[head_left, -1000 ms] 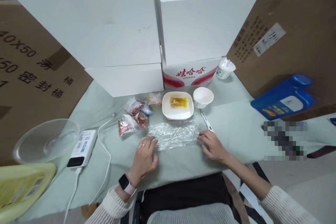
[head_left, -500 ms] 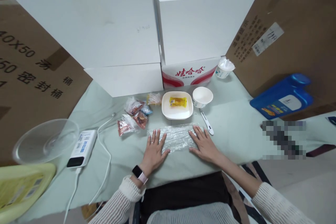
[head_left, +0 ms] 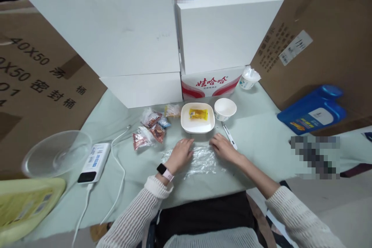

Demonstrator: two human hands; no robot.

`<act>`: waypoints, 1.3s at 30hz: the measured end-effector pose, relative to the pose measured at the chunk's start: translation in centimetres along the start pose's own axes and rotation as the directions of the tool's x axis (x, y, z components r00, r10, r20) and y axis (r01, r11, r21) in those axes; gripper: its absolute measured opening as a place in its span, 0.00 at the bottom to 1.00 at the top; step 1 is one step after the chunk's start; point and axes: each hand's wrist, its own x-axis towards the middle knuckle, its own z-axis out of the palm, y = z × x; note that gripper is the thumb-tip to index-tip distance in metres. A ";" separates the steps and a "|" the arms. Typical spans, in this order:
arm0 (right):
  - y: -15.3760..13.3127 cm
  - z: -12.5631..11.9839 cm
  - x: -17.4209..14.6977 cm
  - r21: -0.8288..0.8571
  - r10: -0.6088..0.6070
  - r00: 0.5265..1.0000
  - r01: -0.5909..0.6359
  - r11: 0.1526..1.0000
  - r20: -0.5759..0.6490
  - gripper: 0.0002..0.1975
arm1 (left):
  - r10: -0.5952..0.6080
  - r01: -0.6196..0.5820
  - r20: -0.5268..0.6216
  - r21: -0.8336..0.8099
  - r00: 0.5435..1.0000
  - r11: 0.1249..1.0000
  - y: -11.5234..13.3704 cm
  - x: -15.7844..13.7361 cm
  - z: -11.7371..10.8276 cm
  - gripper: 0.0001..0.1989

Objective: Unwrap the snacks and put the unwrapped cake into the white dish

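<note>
A crinkled sheet of clear plastic film (head_left: 200,162) lies on the cloth-covered table in front of me. At its far edge, my left hand (head_left: 180,152) is closed, with bent fingers pinching the film. My right hand (head_left: 223,148) is likewise closed on the film's far right part; its fingertips are partly hidden. Just beyond my hands stands a white square dish (head_left: 197,127) with a small yellow packet (head_left: 198,114) in it. A white utility knife (head_left: 229,136) lies beside my right hand, below a white paper bowl (head_left: 225,107).
Several wrapped snack packets (head_left: 149,128) lie left of the dish. Further left are a white power bank (head_left: 94,162) with a cable, a clear round lid (head_left: 56,154) and a yellow-green pack (head_left: 29,205). White boxes (head_left: 139,35) stand behind. A blue bottle (head_left: 312,110) lies right.
Both hands have gone from lying flat with spread fingers to curled fingers at the film's far edge, closer together. The film looks more rumpled and its near edge has shifted towards me.
</note>
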 end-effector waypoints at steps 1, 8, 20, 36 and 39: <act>-0.5 -0.4 0.2 0.069 -0.056 0.998 0.057 0.996 -0.012 0.11 | -0.018 0.020 0.055 -0.045 0.998 0.999 0.3 0.2 -0.2 0.20; 1.3 -2.7 -1.5 0.780 0.399 0.911 -0.174 0.601 -0.104 0.23 | -0.255 0.319 0.196 -0.680 0.947 0.660 0.8 -1.9 -1.6 0.10; -7.1 3.6 -2.0 0.887 0.145 0.888 -0.398 -0.234 0.437 0.33 | -0.667 0.231 0.094 -0.966 0.739 0.120 3.2 -2.0 -3.9 0.25; -6.1 2.1 -1.3 0.859 0.232 0.842 -0.510 0.043 0.488 0.26 | -0.435 0.477 0.390 -0.872 0.811 0.108 1.6 -6.6 -1.4 0.27; -5.3 1.9 -1.6 0.871 0.196 0.856 -0.491 0.015 0.479 0.25 | -0.394 0.404 0.348 -0.912 0.851 0.067 0.9 -7.3 -1.1 0.30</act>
